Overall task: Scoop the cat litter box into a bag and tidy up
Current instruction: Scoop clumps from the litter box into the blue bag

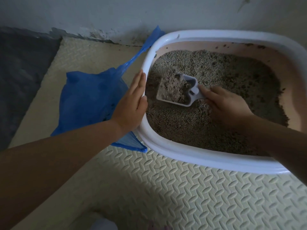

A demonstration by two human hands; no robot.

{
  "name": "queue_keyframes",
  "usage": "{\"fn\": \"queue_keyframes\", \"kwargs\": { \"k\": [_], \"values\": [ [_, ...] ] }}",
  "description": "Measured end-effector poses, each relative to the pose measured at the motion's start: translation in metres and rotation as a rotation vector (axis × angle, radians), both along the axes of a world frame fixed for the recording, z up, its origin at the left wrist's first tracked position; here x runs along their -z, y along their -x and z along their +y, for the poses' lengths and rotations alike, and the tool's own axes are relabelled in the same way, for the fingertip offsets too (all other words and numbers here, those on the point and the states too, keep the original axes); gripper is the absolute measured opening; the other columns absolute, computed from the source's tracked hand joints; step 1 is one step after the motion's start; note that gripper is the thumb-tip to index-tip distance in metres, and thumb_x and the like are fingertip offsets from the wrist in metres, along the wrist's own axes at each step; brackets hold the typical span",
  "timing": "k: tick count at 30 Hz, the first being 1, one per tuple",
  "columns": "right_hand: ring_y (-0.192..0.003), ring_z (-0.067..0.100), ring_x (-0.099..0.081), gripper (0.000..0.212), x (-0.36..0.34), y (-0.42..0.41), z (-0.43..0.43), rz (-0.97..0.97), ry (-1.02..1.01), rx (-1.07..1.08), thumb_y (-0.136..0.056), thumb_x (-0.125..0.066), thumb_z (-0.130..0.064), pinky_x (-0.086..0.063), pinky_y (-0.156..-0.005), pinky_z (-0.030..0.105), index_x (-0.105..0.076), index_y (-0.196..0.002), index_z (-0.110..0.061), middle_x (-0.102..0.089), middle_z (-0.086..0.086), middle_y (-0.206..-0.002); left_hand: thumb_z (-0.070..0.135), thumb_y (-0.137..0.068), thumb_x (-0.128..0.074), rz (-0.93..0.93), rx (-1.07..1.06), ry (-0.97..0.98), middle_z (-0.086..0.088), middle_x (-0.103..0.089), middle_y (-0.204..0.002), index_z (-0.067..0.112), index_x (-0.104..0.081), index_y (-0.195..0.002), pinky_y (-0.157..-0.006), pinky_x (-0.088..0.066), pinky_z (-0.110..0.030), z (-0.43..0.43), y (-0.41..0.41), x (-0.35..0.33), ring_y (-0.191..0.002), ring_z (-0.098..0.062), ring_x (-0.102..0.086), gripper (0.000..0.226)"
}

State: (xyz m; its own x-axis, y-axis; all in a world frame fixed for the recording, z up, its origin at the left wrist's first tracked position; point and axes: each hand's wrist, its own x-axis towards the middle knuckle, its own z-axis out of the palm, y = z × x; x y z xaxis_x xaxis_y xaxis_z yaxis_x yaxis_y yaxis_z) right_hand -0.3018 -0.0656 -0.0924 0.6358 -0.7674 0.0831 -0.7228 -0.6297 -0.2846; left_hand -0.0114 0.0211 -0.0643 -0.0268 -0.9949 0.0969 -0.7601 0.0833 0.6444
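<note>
**Two hands at the litter box**

Two hands are at work. My left hand [131,103] lies flat against the white rim of the litter box [182,156] at its 9 o'clock side, fingers straight and together, holding nothing. My right hand [227,105] reaches in from 4 o'clock and curls tightly round the handle of the grey scoop [191,83]. The scoop sits over the litter [224,72] in the 9 o'clock part of the box, its mouth pointing to 10 o'clock and its pan heaped with clumped grains.

Just beside the box at 9 o'clock, under my left wrist, lies the blue bag [89,100], spread flat on the cream embossed mat [182,196], one strip of it running up towards 12 o'clock along the rim. A pale wall [116,12] stands at 12 o'clock, and a dark rug [20,72] lies at far 9 o'clock.
</note>
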Motion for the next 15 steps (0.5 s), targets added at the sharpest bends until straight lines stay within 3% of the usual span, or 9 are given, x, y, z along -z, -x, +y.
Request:
{"fn": "queue_keyframes", "kwargs": {
  "k": [6,12,15],
  "values": [
    [-0.084,0.034,-0.061,0.051,-0.024,0.037,0.017,0.031,0.028,0.034,-0.093,-0.053,-0.019,-0.049,-0.059,0.036,-0.041,-0.142,-0.021,-0.059,0.013,-0.106,0.021,-0.095,-0.023,-0.012,-0.003,-0.008,0.004,-0.002,-0.159,0.014,-0.012,-0.151,-0.100,-0.014,0.002,-0.001,-0.001,0.000,-0.139,0.005,-0.008,0.058],
    [-0.073,0.030,-0.058,0.051,-0.040,0.056,0.033,0.045,0.085,0.034,-0.094,-0.032,-0.036,-0.041,-0.053,0.028,-0.041,-0.142,-0.021,-0.056,0.008,-0.095,0.024,-0.094,-0.022,-0.019,0.002,-0.019,0.005,-0.001,-0.159,0.015,-0.011,-0.152,-0.100,-0.012,0.002,-0.002,0.000,0.001,-0.140,0.003,-0.006,0.060],
    [-0.069,0.028,-0.056,0.053,-0.043,0.057,0.040,0.075,0.088,0.036,-0.093,-0.031,-0.037,-0.036,-0.051,0.025,-0.043,-0.141,-0.020,-0.054,0.006,-0.090,0.025,-0.093,-0.022,-0.019,0.004,-0.026,0.006,0.000,-0.159,0.016,-0.010,-0.152,-0.100,-0.014,0.000,-0.002,-0.001,0.001,-0.139,0.005,-0.006,0.061]
  ]
}}
